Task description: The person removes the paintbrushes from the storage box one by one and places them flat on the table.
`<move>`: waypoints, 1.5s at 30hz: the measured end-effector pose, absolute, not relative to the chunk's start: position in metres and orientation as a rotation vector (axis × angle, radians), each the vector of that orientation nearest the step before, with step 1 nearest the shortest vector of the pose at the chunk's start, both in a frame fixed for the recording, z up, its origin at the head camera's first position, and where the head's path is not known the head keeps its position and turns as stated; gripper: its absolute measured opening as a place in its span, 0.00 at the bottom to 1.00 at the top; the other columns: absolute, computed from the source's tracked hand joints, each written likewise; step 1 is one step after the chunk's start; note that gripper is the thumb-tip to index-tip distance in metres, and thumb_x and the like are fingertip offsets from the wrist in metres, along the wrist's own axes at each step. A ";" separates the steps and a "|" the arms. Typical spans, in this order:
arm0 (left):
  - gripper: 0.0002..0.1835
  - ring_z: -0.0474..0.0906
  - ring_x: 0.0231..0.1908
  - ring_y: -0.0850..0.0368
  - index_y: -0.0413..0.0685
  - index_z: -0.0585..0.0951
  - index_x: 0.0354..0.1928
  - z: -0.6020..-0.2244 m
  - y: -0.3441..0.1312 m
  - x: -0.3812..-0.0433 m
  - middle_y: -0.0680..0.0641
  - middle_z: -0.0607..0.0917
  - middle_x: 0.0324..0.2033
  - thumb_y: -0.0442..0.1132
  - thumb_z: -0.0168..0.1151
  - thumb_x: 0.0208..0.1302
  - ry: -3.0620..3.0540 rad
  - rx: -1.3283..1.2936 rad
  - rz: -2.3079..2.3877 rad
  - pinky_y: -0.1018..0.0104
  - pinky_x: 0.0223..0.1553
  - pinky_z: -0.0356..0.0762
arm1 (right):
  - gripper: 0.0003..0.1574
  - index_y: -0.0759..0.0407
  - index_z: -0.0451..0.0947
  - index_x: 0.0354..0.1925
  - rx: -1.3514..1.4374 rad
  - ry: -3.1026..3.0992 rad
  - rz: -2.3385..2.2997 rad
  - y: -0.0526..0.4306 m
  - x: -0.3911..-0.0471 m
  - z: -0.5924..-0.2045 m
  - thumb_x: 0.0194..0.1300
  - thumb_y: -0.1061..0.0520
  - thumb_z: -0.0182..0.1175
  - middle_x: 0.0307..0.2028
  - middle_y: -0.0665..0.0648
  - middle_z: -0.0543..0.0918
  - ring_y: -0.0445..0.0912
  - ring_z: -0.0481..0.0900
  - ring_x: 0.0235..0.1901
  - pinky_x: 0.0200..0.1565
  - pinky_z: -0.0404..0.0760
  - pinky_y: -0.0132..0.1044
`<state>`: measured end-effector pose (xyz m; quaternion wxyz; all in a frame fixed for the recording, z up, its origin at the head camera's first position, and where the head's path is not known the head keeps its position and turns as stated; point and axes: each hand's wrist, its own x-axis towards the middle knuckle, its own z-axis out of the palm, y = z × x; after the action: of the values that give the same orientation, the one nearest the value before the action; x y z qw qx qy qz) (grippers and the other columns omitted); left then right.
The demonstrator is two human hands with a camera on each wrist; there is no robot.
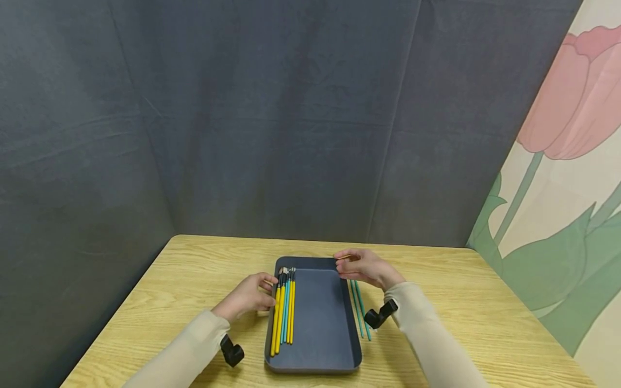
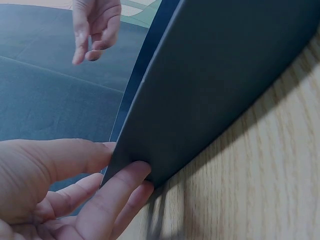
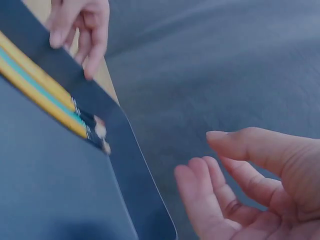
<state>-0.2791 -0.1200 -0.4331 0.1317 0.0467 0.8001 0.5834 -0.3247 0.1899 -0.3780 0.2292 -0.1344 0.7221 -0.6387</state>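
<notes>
A dark grey rectangular tray (image 1: pixel 320 364) lies on the wooden table. Along its left inner side several yellow and teal paintbrushes (image 1: pixel 285 312) lie together, bristles at the far end. My left hand (image 1: pixel 252 295) pinches the tray's left wall, thumb at the rim and fingers outside, as the left wrist view shows. Over the far right corner hovers my right hand (image 1: pixel 366 267), its fingers relaxed and holding nothing in the right wrist view (image 3: pixel 240 190). Two teal handles (image 1: pixel 359 307) lie on the table just right of the tray; the right hand hides their far ends.
The wooden table (image 1: pixel 218 264) extends on both sides of the tray. Dark grey cloth (image 1: pixel 271 134) hangs behind it and on the left. A wall painted with tulips (image 1: pixel 558 226) stands on the right. Each sleeve carries a small black wrist camera (image 1: pixel 232 351).
</notes>
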 end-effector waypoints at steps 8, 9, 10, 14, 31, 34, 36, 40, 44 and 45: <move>0.27 0.77 0.32 0.53 0.32 0.72 0.58 -0.431 -0.121 -0.278 0.34 0.74 0.45 0.20 0.64 0.53 2.311 0.155 1.698 0.62 0.32 0.83 | 0.27 0.75 0.64 0.60 -0.409 1.957 -1.760 0.155 -0.316 -0.382 0.66 0.67 0.57 0.42 0.56 0.77 0.41 0.81 0.40 0.51 0.82 0.39; 0.27 0.77 0.32 0.53 0.32 0.72 0.58 -0.431 -0.121 -0.278 0.34 0.74 0.45 0.20 0.64 0.53 2.313 0.153 1.696 0.62 0.32 0.82 | 0.26 0.75 0.64 0.60 -0.405 1.954 -1.755 0.150 -0.315 -0.384 0.66 0.67 0.57 0.41 0.56 0.77 0.42 0.81 0.40 0.51 0.82 0.41; 0.27 0.77 0.32 0.53 0.32 0.71 0.58 -0.431 -0.121 -0.278 0.34 0.74 0.45 0.20 0.64 0.53 2.317 0.157 1.691 0.62 0.32 0.83 | 0.26 0.74 0.65 0.59 -0.396 1.956 -1.750 0.145 -0.313 -0.386 0.66 0.67 0.58 0.40 0.55 0.78 0.42 0.82 0.39 0.52 0.82 0.42; 0.27 0.77 0.32 0.53 0.32 0.72 0.58 -0.432 -0.121 -0.280 0.35 0.74 0.45 0.20 0.64 0.53 2.314 0.138 1.692 0.62 0.33 0.83 | 0.23 0.74 0.68 0.56 -0.365 1.995 -1.715 0.127 -0.308 -0.392 0.65 0.67 0.59 0.38 0.56 0.79 0.46 0.83 0.40 0.50 0.82 0.45; 0.27 0.78 0.34 0.52 0.32 0.72 0.58 -0.433 -0.120 -0.278 0.35 0.75 0.45 0.20 0.64 0.53 2.307 0.139 1.693 0.60 0.35 0.84 | 0.18 0.72 0.75 0.49 -0.160 2.195 -1.453 0.081 -0.315 -0.411 0.60 0.69 0.63 0.32 0.58 0.82 0.45 0.80 0.29 0.44 0.85 0.46; 0.27 0.78 0.34 0.52 0.32 0.72 0.58 -0.432 -0.121 -0.278 0.34 0.75 0.45 0.20 0.64 0.53 2.306 0.144 1.690 0.60 0.35 0.84 | 0.16 0.71 0.77 0.47 -0.139 2.228 -1.427 0.076 -0.317 -0.414 0.59 0.69 0.64 0.28 0.56 0.81 0.44 0.79 0.26 0.42 0.85 0.46; 0.28 0.78 0.34 0.52 0.31 0.71 0.58 -0.432 -0.122 -0.278 0.34 0.74 0.45 0.20 0.64 0.53 2.303 0.151 1.691 0.60 0.34 0.84 | 0.15 0.70 0.77 0.45 -0.128 2.245 -1.417 0.072 -0.318 -0.417 0.58 0.70 0.64 0.27 0.55 0.81 0.43 0.78 0.25 0.41 0.85 0.45; 0.28 0.78 0.34 0.52 0.31 0.71 0.58 -0.432 -0.123 -0.278 0.34 0.74 0.45 0.20 0.64 0.53 2.304 0.155 1.692 0.60 0.34 0.84 | 0.14 0.69 0.77 0.43 -0.107 2.274 -1.397 0.067 -0.319 -0.423 0.57 0.70 0.66 0.27 0.54 0.79 0.42 0.76 0.24 0.39 0.86 0.44; 0.28 0.79 0.34 0.52 0.32 0.71 0.58 -0.433 -0.122 -0.277 0.33 0.74 0.45 0.20 0.64 0.53 2.311 0.151 1.686 0.58 0.34 0.84 | 0.14 0.70 0.77 0.43 -0.081 2.287 -1.397 0.063 -0.321 -0.426 0.56 0.71 0.66 0.25 0.54 0.77 0.42 0.75 0.23 0.37 0.86 0.43; 0.28 0.79 0.34 0.52 0.31 0.71 0.58 -0.432 -0.122 -0.277 0.33 0.74 0.45 0.20 0.64 0.53 2.312 0.152 1.684 0.58 0.34 0.84 | 0.14 0.70 0.77 0.43 -0.073 2.288 -1.398 0.063 -0.322 -0.427 0.56 0.71 0.66 0.25 0.54 0.76 0.42 0.75 0.23 0.37 0.86 0.43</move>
<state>-0.2769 -0.1222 -0.4324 0.1383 0.0526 0.7993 0.5824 -0.3216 0.0627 -0.4273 0.2276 -0.0264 0.8306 -0.5075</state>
